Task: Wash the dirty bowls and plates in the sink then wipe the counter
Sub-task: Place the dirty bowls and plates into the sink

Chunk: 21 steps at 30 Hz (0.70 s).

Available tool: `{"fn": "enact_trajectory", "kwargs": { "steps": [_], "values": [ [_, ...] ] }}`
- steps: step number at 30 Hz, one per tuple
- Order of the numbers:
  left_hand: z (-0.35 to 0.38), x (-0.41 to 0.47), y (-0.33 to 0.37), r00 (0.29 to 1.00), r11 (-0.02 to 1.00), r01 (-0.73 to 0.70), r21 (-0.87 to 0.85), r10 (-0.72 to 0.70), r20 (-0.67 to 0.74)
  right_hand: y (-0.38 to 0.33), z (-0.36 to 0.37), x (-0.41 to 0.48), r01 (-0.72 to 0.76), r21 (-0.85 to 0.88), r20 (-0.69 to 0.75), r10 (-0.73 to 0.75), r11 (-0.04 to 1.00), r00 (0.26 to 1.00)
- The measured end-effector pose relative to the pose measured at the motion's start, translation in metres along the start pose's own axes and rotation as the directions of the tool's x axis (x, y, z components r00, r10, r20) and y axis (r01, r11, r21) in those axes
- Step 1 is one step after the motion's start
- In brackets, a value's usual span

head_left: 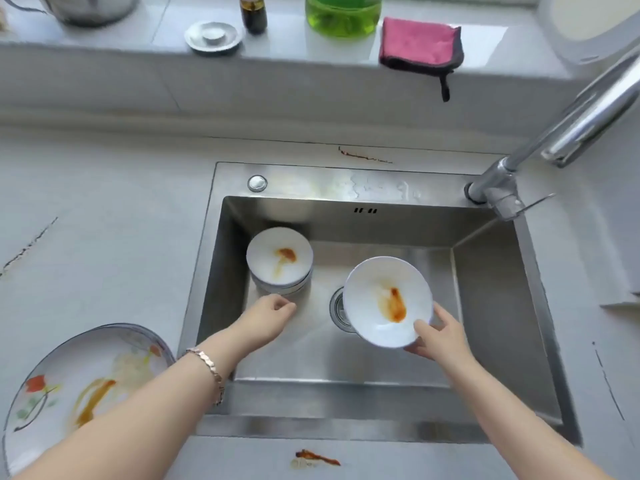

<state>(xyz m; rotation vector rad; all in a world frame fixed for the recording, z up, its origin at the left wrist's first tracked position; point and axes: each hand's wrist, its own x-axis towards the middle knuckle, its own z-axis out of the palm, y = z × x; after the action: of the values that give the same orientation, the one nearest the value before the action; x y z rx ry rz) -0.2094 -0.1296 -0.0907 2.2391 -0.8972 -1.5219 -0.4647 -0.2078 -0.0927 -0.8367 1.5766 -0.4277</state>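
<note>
Bottom centre of frame: sauce smear [317, 458] on the front edge of the counter [104, 220], that one is for the wipe later. Lower left: flowered plate [83, 386] on the counter, streaked with sauce, not yet in the sink [502, 306].

Your left hand [268, 318], centre-left, reaches into the sink. Its fingers are loosely curled and grip nothing, just beside the foot of the bowl stack [278, 259]. Your right hand [441, 336], right of centre, pinches the white bowl [388, 299] at its near rim, thumb inside, fingers under. The bowl is tilted toward you, above the drain [337, 308], with orange sauce in its well. The bowl stack sits on the sink floor, left side, and its top bowl is dirty too.

Handling, my read: glazed ceramic, stiff and fairly light. It chips if knocked on steel and gets slippery once wet and soapy. The rim pinch is fine dry; for scrubbing, cup it underneath with the palm, thumb over the rim. Take stack bowls one at a time by the rim.

Upper right: faucet [554, 133], no water seen running. Top of frame, on the ledge: pink cloth [420, 43] and green detergent bottle [343, 15]. Second smear [363, 155] behind the sink, upper centre.
</note>
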Motion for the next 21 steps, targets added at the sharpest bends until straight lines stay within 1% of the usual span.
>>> {"fn": "enact_trajectory", "kwargs": {
  "steps": [3,6,9,14,19,21],
  "values": [
    [0.007,0.023,-0.006,0.997,0.996,0.052,0.069,-0.048,-0.052,0.008,0.012,0.059,-0.058,0.016,-0.015,0.058,0.998,0.998],
    [0.012,0.036,-0.012,0.993,0.996,0.075,0.057,-0.069,-0.092,0.015,0.038,0.11,-0.085,0.023,-0.019,0.086,0.996,0.996],
    [0.015,0.042,-0.014,0.992,0.996,0.073,0.047,-0.067,-0.109,0.023,0.061,0.142,-0.11,0.027,-0.011,0.11,0.994,0.994],
    [0.014,0.046,-0.017,0.989,0.995,0.095,0.01,-0.093,-0.116,0.029,0.078,0.162,-0.118,0.044,0.05,0.116,0.992,0.992],
    [0.012,0.042,-0.021,0.99,0.995,0.098,-0.014,-0.099,-0.1,0.036,0.084,0.169,-0.266,0.059,0.087,0.26,0.962,0.962],
    [0.01,0.039,-0.019,0.991,0.995,0.09,-0.029,-0.093,-0.097,0.035,0.082,0.167,-0.287,0.067,0.122,0.278,0.956,0.953]
  ]
}}
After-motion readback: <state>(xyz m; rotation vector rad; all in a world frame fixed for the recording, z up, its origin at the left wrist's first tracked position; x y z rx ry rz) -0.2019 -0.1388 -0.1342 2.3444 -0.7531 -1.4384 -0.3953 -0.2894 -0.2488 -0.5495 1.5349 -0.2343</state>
